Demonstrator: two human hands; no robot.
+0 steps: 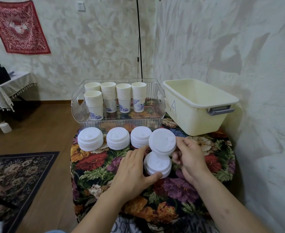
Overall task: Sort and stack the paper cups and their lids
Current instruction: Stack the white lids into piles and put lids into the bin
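Room: you face a corner of mottled cream walls, with wood flooring at the left of the frame and a dark floral rug at lower left.
Wall hanging: a red patterned cloth is pinned at the upper left of the frame.
Side table: a small table with a fringed cloth stands at the left edge.
Surface: your work table is covered by a floral tablecloth, filling the lower centre.
Clear bin: a transparent ribbed bin sits at the centre of the frame, at the far side of the tablecloth.
Paper cups: five stacks of white paper cups with blue print stand upright inside the clear bin.
Cream tub: a cream plastic tub marked with a letter A and fitted with a grey handle stands just right of the clear bin.
Lid stacks: three stacks of white lids lie in a row in front of the clear bin.
Near stack: a fourth, smaller lid stack rests on the cloth just below that row, right of centre.
Left hand: your left hand wraps the near stack, thumb against its front edge and fingers round its far side.
Right hand: your right hand pinches the rim of a single lid, held tilted above the near stack.
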